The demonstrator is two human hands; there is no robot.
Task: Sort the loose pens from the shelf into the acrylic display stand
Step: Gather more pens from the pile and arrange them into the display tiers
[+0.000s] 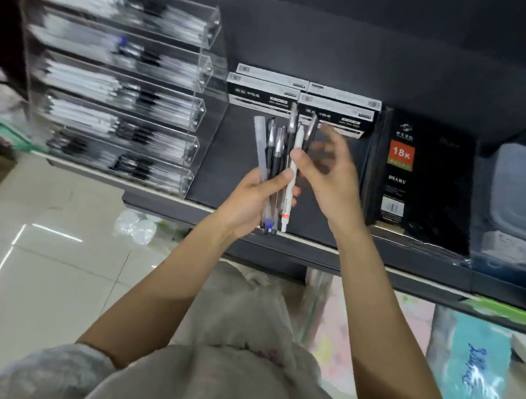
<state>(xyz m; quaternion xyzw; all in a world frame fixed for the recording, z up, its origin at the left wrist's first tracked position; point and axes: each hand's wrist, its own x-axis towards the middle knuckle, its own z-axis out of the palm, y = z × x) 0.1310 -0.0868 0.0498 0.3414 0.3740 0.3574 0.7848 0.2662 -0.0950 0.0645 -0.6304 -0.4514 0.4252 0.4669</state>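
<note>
Our left hand (pixel 255 195) grips a bundle of pens (pixel 274 156); our right hand (pixel 323 175) pinches the white pen (pixel 292 182) mid-barrel. We judge them light, stiff, slippery.

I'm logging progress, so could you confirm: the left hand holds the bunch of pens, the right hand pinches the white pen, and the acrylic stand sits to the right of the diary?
Not quite. The head view shows the acrylic stand to the left of the diary, not the right. The rest holds: the left hand grips the bunch of pens, and the right hand pinches the white pen.
</note>
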